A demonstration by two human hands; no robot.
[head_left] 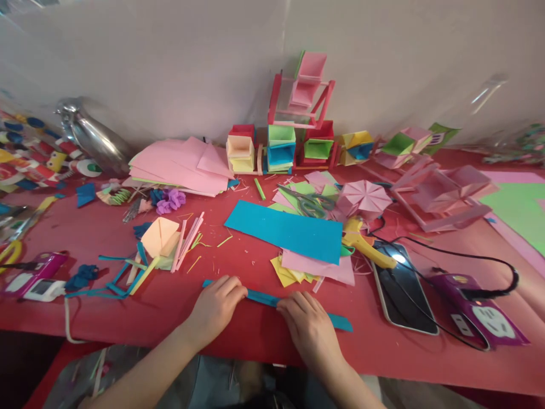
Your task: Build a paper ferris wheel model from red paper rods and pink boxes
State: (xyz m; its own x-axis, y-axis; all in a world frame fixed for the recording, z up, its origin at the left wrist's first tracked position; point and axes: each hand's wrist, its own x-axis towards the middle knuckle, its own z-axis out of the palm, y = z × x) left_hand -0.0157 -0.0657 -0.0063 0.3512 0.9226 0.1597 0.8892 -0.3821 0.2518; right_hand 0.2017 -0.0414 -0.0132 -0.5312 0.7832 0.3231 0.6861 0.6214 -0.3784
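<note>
A narrow folded strip of blue paper (261, 297) lies across the red table near its front edge. My left hand (219, 307) presses on the strip's left part, its fingers closed together over the paper. Further along to the right, my right hand (309, 324) has its fingers bent and closed on the same strip, whose right end sticks out past it. The fingertips of both hands partly hide the paper. Just beyond the hands is a wide blue paper sheet (285, 227), lying over pink paper (319, 266) and yellow paper pieces (287, 272).
To the right are a yellow glue gun (366, 247), a phone (406, 295) with cables over it and a purple power strip (481, 312). Scissors (309, 203) lie behind the blue sheet. Folded-paper boxes (281, 153) stand by the wall. Left is a blue paper frame (119, 281).
</note>
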